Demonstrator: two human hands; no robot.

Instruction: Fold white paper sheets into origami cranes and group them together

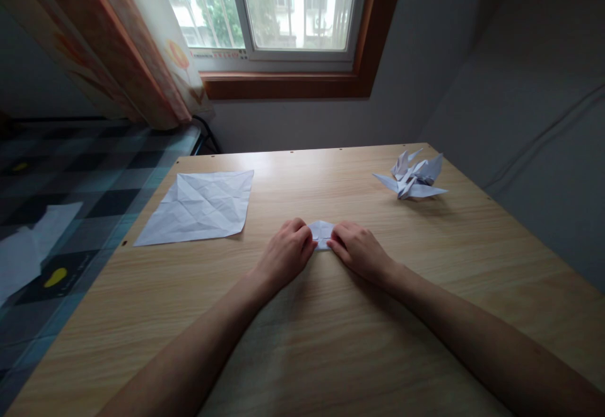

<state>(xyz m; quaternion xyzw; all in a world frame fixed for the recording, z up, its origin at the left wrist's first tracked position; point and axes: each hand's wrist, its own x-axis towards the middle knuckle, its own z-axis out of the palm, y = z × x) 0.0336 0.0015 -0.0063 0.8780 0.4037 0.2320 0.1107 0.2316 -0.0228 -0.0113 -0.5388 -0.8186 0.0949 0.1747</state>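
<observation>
Small folded paper [322,232] lies flat at mid-counter [331,341], long axis running left to right, its blunt peak pointing away from the person toward the window [278,7]; much of it is hidden by the hands. Left to right: creased open sheet [198,206] well apart at far left, left hand [286,253] curled and pinching the paper's left end, right hand [360,250] curled and pinching its right end, paper crane [413,177] well apart at far right. Both hands touch it, neither nearer; it sits directly between them.

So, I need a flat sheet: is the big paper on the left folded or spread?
Spread: the sheet lies flat on the table, only creased.
</observation>
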